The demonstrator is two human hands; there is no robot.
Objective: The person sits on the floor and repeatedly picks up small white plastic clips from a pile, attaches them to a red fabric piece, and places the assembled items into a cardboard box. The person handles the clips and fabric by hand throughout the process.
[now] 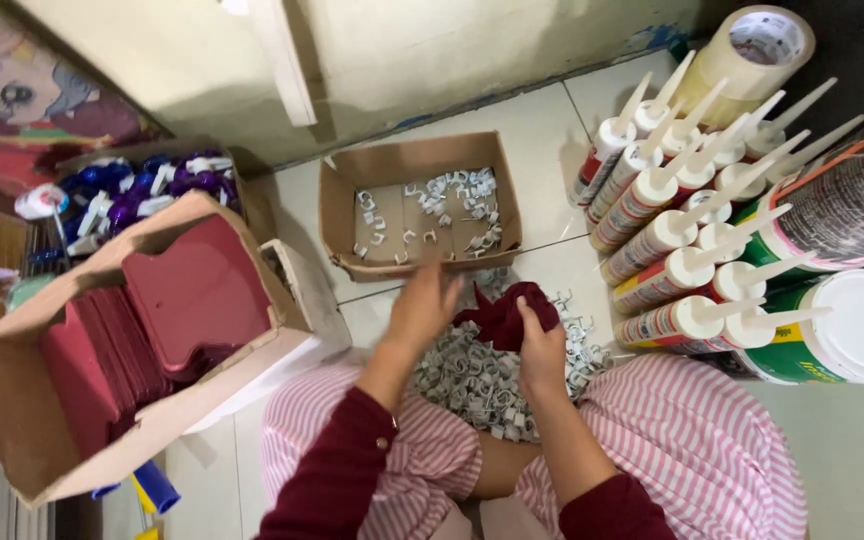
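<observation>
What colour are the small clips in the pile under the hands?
White, seen in the head view: the pile of small clips lies on the floor tiles.

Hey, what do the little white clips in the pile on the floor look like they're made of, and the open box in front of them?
The clips look like moulded plastic: uniform greyish white, matte, small identical shapes, though blur hides detail. The box looks like plain brown cardboard: dull surface, folded flaps, soft worn edges. The right hand grips a dark red piece over the pile, probably cloth; the left hand is blurred.
</observation>
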